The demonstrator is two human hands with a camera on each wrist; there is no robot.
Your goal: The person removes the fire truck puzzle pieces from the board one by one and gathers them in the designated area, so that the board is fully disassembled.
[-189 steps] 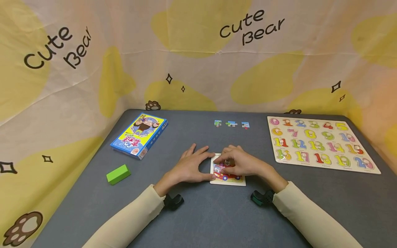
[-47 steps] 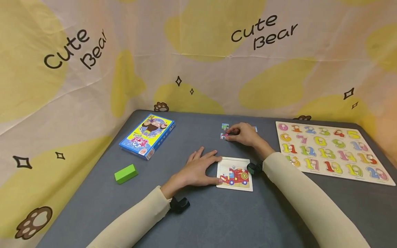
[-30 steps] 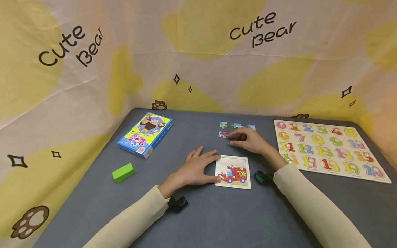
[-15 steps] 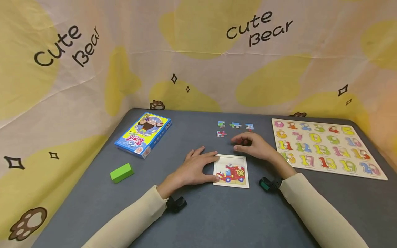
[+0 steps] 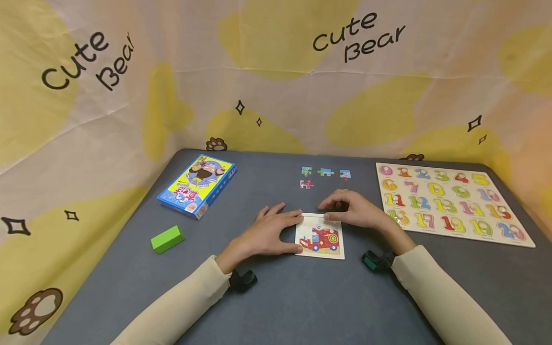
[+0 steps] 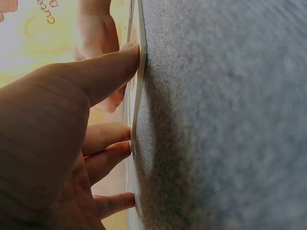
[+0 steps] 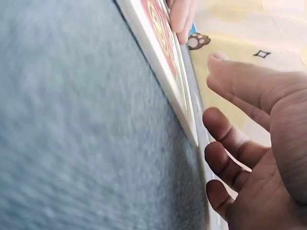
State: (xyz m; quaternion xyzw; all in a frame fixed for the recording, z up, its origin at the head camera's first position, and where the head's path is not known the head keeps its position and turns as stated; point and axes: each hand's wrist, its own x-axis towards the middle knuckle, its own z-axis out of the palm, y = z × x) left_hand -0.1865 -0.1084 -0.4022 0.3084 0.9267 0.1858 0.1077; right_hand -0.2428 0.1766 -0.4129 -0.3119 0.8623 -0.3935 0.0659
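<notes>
One blue box (image 5: 196, 186), contents hidden, lies left. The left hand (image 5: 265, 237), fingers spread, touches the puzzle tray (image 5: 327, 257), centre, its lower part holding truck pieces (image 5: 321, 240). Beyond sit four loose pieces (image 5: 325, 172). The right hand (image 5: 355, 209), loosely curved, grips nothing beside the tray; the number board (image 5: 423, 188) holds numerals.

Two hands, one left hand (image 5: 271, 234) and one right hand (image 5: 355, 209); two sleeves (image 5: 181, 298); two wrist devices (image 5: 243, 281). One table (image 5: 302, 306) bears one puzzle tray (image 5: 307, 223), four loose puzzle pieces (image 5: 326, 172), one box (image 5: 198, 184), one green block (image 5: 167, 239) and one number board (image 5: 473, 191) with twenty-one numerals (image 5: 445, 205). The head view shows two "Cute Bear" letterings (image 5: 364, 40), three paw prints (image 5: 36, 310) and six star outlines (image 5: 240, 107).
</notes>
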